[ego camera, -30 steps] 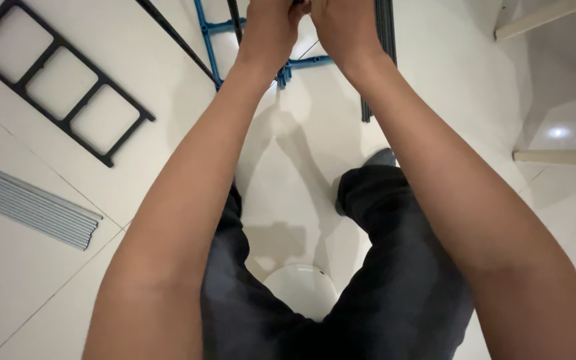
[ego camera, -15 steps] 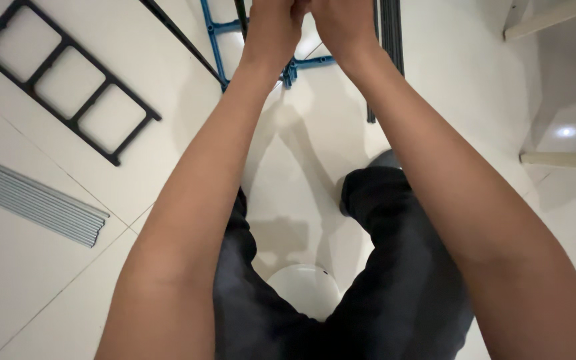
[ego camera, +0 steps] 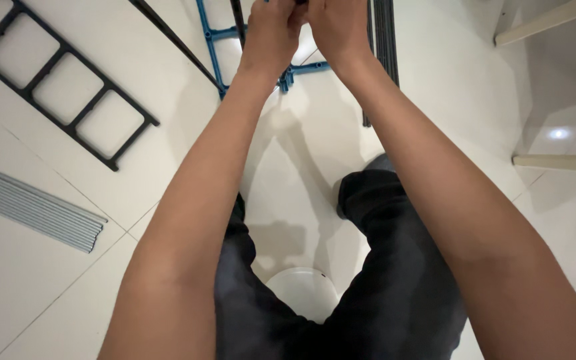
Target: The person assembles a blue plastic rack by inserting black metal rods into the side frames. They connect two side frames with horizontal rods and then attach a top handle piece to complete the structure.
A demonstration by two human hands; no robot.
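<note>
- Two hands up at far edge of view, close together: left hand [ego camera: 271, 33] and right hand [ego camera: 338, 30], knuckles nearly touching, fingers curled in around something small and dark at the top border. Fingertips cut off by frame, so can't tell how tight the hold is or exactly what's in it.
- Work sits over the blue frame [ego camera: 216, 40], lying on white tile floor [ego camera: 301, 160], far centre. Blue crossbar end shows just below the wrists, apart from them.
- Dark rods [ego camera: 381, 40] run far-to-near just right of right hand; thin black bar [ego camera: 175, 37] slants away on the left.
- Black ladder-like frame [ego camera: 61, 83] lies flat, far left, well apart. Bundle of grey rails [ego camera: 31, 207] left, nearer.
- Person squats; dark trousers [ego camera: 395, 267] near, white stool [ego camera: 301, 290] between the knees.
- Judgement, doing it well: keep both wrists steady and close, line parts up square before pressing, push along the axis, not sideways. Tilt head up so the joint is in sight.
</note>
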